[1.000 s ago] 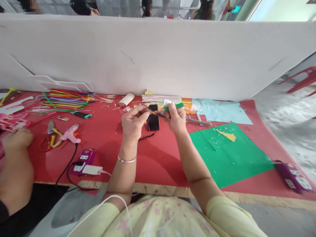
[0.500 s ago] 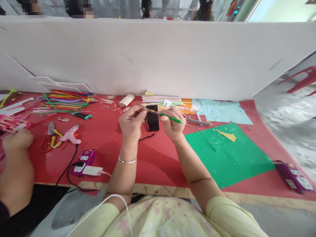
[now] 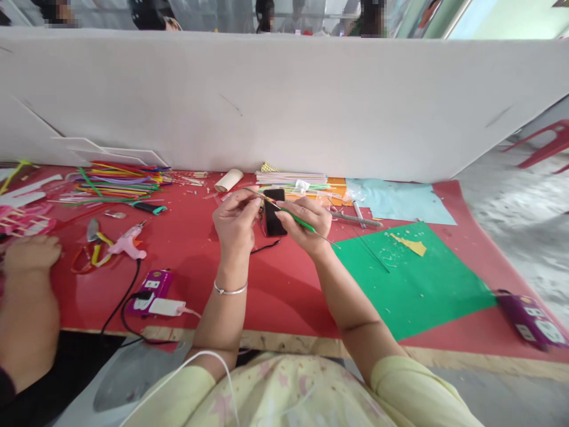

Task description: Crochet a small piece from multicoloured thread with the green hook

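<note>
Head view shows work under way in the air rather than finished. Left hand [image 3: 235, 224] pinches a slender strand [image 3: 268, 200] between thumb and fingertips, with a small orange-yellow patch just beside the pinch; the hand hides part of it, so its full shape cannot be told. Right hand [image 3: 309, 224] grips a green-handled tool [image 3: 304, 223], its fingers closed around the handle, one thin end angled toward the left fingertips and the other sticking out behind the palm. The tool's front end meets or nearly meets the strand; actual contact is too small to make out.

As far as progress can be judged, the strand and tool are brought together and neither is set down. How much of the strand is done, and how much is left, does not show.

Below the gap between the two grips lies a phone [image 3: 276, 228], and a short black cord [image 3: 265, 247] nearer the wearer. To the right of the right-hand grip is a green sheet [image 3: 427, 290] with pale bits and a yellow scrap [image 3: 411, 244], perhaps leavings of other cutting. Left of the left-hand grip lie a pink glue gun [image 3: 128, 241] and pliers [image 3: 101, 249], both out of hand; farther left rests another person's hand [image 3: 33, 252].
</note>
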Demonstrator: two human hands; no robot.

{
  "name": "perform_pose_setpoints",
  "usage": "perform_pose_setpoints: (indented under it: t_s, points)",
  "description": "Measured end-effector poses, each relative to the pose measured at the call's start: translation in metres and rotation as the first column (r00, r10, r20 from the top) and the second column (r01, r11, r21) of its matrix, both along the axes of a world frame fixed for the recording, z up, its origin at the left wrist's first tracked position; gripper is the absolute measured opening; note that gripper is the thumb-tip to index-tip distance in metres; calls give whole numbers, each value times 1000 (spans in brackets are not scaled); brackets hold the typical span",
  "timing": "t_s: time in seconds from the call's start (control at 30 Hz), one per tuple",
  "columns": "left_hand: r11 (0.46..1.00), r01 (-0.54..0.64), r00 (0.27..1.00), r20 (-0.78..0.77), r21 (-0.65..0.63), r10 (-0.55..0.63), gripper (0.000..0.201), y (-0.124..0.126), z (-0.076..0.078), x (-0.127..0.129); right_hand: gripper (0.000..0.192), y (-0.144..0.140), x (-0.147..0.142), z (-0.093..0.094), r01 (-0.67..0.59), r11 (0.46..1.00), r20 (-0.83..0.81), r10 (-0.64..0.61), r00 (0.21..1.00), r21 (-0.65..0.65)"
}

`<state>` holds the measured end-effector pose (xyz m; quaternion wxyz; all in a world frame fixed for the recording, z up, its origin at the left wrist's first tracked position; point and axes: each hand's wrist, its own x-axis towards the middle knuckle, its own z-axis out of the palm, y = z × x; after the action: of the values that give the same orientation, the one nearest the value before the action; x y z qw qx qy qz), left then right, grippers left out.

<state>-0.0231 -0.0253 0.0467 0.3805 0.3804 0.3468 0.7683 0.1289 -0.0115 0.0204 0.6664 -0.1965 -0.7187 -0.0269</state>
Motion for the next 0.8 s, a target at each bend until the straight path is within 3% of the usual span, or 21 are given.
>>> perform_pose_setpoints:
  t_s: [0.23, 0.53, 0.8]
  points:
    - [999, 35, 999, -4, -13, -35, 22, -1, 0, -2, 13, -6, 2, 6, -75, 987, 4, 76, 997, -142]
    - [998, 46, 999, 19, -46, -45, 22, -1, 0, -2, 23, -8, -1, 12, -175, 929, -125, 141, 982, -327]
    - [995, 69, 998, 18, -73, -68, 21, -1, 1, -3, 35, -5, 3, 13, -173, 908, -135, 131, 982, -381]
